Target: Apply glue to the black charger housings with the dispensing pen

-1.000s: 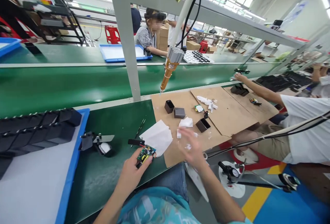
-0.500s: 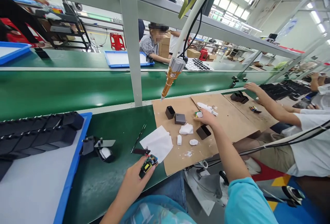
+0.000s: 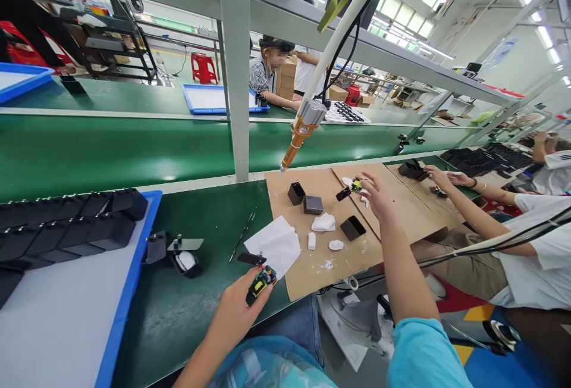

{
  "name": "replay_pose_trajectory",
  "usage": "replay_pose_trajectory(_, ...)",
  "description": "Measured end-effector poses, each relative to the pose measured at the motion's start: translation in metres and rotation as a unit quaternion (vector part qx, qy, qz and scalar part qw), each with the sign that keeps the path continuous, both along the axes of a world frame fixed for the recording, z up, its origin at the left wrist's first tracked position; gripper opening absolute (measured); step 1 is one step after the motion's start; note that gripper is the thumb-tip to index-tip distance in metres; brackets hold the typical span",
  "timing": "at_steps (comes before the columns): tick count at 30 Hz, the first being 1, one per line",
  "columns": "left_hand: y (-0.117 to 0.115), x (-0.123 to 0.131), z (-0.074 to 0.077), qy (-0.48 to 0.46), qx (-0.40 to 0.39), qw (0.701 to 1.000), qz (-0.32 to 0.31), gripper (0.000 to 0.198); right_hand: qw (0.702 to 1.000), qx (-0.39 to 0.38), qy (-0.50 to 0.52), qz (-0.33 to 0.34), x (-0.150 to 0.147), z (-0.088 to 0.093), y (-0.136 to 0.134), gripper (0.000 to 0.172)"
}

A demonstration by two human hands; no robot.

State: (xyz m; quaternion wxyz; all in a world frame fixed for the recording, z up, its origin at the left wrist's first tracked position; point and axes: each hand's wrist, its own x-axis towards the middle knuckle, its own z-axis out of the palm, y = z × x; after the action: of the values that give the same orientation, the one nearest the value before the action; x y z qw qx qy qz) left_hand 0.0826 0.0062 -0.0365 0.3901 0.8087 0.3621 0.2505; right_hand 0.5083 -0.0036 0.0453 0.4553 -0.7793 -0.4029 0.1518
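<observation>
My left hand (image 3: 238, 307) grips a small circuit board (image 3: 261, 283) with a yellow component between thumb and fingers. A black plate (image 3: 252, 259) lies at its far end, by a white paper sheet (image 3: 281, 244). Over the brown board, my right hand (image 3: 376, 199) pinches a second circuit board (image 3: 356, 185) with yellow on it. From that one a black panel (image 3: 343, 194) sticks out to the left. An open black case (image 3: 353, 228) sits nearer me, below my right hand. Left of it are a grey-black box (image 3: 313, 204) and another open case (image 3: 295, 193).
Tweezers (image 3: 242, 237) rest left of the paper. White putty-like lumps (image 3: 323, 222) dot the brown board (image 3: 307, 275). A blue-rimmed tray (image 3: 127, 310) holds rows of black cases (image 3: 93, 221). An orange-handled tool (image 3: 294, 144) hangs overhead. A co-worker's hands (image 3: 441, 178) work at right.
My right hand has lifted the second circuit board with its black panel off the brown board, moving slightly right and up. My left hand keeps its hold. The co-worker's hands have come lower, beside black cases.
</observation>
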Motion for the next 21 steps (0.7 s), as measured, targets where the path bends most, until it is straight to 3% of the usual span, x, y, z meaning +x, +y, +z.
replay_pose_trajectory(5,0.001,0.0,-0.004,-0.01,0.006,1.0,0.006,0.031,0.986,0.121,0.083,0.075,-0.043,0.017,-0.021,0.076)
replay_pose_trajectory(10,0.001,-0.001,-0.008,-0.032,0.034,0.999,0.005,0.029,0.937,0.217,0.231,0.148,-0.093,0.016,-0.029,0.075)
replay_pose_trajectory(15,0.001,-0.001,-0.004,-0.025,0.033,0.999,0.02,0.028,0.935,0.199,0.248,0.16,-0.125,0.012,-0.032,0.083)
replay_pose_trajectory(21,0.002,0.0,-0.005,-0.006,0.022,1.0,0.018,0.032,0.913,0.186,0.317,0.18,-0.141,0.004,-0.037,0.085)
